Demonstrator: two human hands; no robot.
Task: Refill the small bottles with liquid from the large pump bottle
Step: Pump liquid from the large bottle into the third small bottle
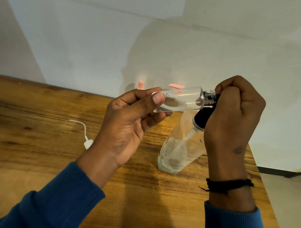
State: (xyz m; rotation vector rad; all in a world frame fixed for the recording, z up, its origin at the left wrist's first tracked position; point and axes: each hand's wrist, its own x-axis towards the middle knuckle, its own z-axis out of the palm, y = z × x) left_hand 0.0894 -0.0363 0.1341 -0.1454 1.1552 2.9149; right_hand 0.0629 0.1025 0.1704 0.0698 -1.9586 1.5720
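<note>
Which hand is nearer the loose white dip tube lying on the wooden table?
Left. The left hand, holding the small clear bottle, is raised just right of the white dip tube; the right hand is farther right, at the bottle's neck.

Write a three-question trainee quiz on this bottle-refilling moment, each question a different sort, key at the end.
1. True or false: the small clear bottle is standing upright on the wooden table.
2. Which hand grips the bottle's body? A) left hand B) right hand C) neither
3. Fill in: the white tube with a cap lies on the table to the ___ of the large pump bottle.

Key:
1. False; it is held roughly sideways in the air.
2. A; the right hand's fingers are curled at the bottle's threaded neck.
3. Left.
</note>
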